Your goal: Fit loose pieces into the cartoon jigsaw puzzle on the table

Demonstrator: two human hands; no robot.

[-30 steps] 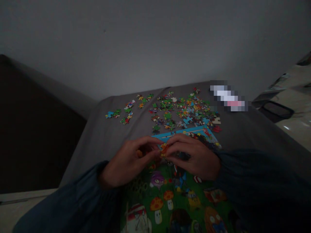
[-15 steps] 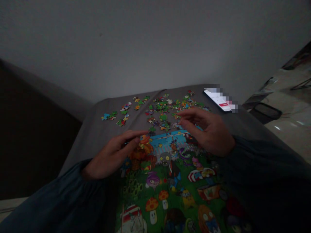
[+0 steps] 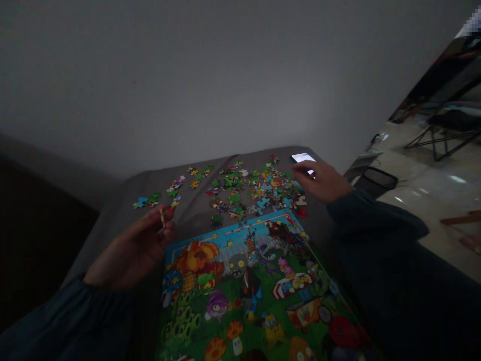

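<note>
My left hand [image 3: 131, 248] is raised left of the picture sheet, its fingers pinching a puzzle piece [image 3: 163, 220] seen edge-on. My right hand [image 3: 321, 181] hovers at the right side of the table, partly covering the lit phone [image 3: 303, 158]. Its fingers are bent and blurred, so whether they hold anything cannot be made out. Loose puzzle pieces [image 3: 234, 197] lie in a spread pile beyond the sheet, with a smaller group [image 3: 147, 200] to the left. Nearest me lies the colourful cartoon picture sheet [image 3: 248, 271], showing a zombie, mushrooms and a pumpkin.
A grey cloth [image 3: 191, 213] with a fold covers the table, which stands against a pale wall [image 3: 210, 80]. To the right, a shiny floor [image 3: 424, 190] holds a dark folding chair [image 3: 447, 125] and a black-framed object [image 3: 378, 178].
My left hand has drawn back left from the sheet's top edge and now shows a piece in its fingers. My right hand has moved from above the pieces to the phone. The view has shifted.
</note>
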